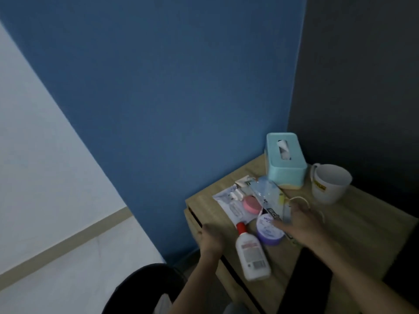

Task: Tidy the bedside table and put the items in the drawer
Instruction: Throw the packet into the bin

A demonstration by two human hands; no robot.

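Observation:
The wooden bedside table (353,225) stands in the corner with clutter on top. A white lotion bottle with a red cap (251,252) lies near the front edge, beside a purple round jar (268,230). A pink round case (252,204), white sachets (229,201) and a clear plastic packet (269,193) lie behind them. My right hand (299,223) hovers with spread fingers over the jar and a thin cream cord (301,200). My left hand (210,239) is at the top front edge of the table by the drawer front (229,277), fingers curled; the blur hides what they hold.
A teal tissue box (284,159) stands at the back of the table, with a white mug (328,183) to its right. Blue wall lies behind, dark wall to the right, pale floor to the left. My dark-clothed knee (145,288) is below the table front.

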